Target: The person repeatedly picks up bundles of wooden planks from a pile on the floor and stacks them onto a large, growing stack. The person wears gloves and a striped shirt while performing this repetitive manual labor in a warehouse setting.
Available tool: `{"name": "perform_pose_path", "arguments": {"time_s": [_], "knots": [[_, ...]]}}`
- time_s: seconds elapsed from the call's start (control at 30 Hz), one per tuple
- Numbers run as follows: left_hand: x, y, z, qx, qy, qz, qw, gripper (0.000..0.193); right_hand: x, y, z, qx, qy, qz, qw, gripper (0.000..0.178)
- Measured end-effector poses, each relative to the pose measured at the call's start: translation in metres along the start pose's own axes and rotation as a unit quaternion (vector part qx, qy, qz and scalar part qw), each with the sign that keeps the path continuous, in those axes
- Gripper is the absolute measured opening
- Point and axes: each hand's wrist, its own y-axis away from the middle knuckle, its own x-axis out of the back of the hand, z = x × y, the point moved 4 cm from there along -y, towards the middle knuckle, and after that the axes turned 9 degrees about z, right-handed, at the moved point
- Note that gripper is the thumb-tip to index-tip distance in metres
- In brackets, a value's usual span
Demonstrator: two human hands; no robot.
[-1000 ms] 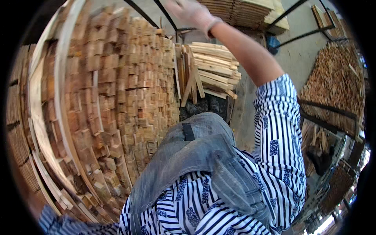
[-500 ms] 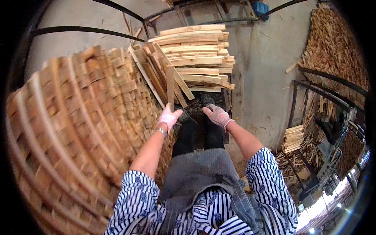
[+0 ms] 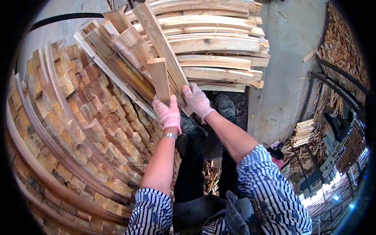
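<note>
My left hand [image 3: 168, 113], in a light pinkish glove with a wristwatch below it, is closed round the lower end of a short wooden slat [image 3: 159, 78], which points away from me. Just to its right, my gloved right hand [image 3: 198, 102] grips the near end of a long wooden slat [image 3: 162, 45]; some of its fingers are hidden from view. This slat slants up to the left across a loose heap of slats [image 3: 111, 58]. Behind both hands is a stack of pale slats [image 3: 215, 45] laid crosswise in layers.
A large, tightly packed pile of wood pieces [image 3: 94, 129] fills the left side, with long strips along it. On the right are a metal frame [image 3: 337, 88], a small bundle of slats [image 3: 303, 132] and scattered sticks. Another wood pile [image 3: 344, 51] stands far right.
My view has come closer to the stack. My right hand has moved left and taken hold of the long slat's near end. My left hand still holds the short slat.
</note>
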Motion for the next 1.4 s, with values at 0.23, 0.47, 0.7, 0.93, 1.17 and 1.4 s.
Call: {"name": "perform_pose_path", "arguments": {"time_s": [0.23,0.47,0.7,0.93,1.17,1.4], "knots": [[0.037,-0.015,0.023,0.103,0.225,0.02,0.969,0.087,0.0,-0.008,0.002,-0.085,-0.112,-0.161,0.977,0.08],[-0.004,0.002,-0.061,-0.364,-0.497,0.025,0.787,0.055,-0.038,-0.032,0.046,-0.04,-0.266,-0.274,0.923,0.074],[0.051,-0.026,-0.053,-0.087,0.169,-0.185,0.964,0.053,0.007,0.048,-0.016,-0.028,-0.296,-0.258,0.919,0.08],[0.092,0.032,0.063,0.095,0.291,-0.186,0.934,0.046,0.069,0.096,-0.077,0.072,-0.244,-0.162,0.954,0.063],[0.18,0.125,0.106,0.166,0.264,-0.337,0.888,0.034,0.138,0.215,-0.105,0.085,-0.347,-0.152,0.922,0.082],[0.229,0.18,0.121,0.293,0.418,-0.387,0.768,0.041,0.163,0.297,-0.1,-0.121,-0.375,-0.203,0.896,0.066]]}}
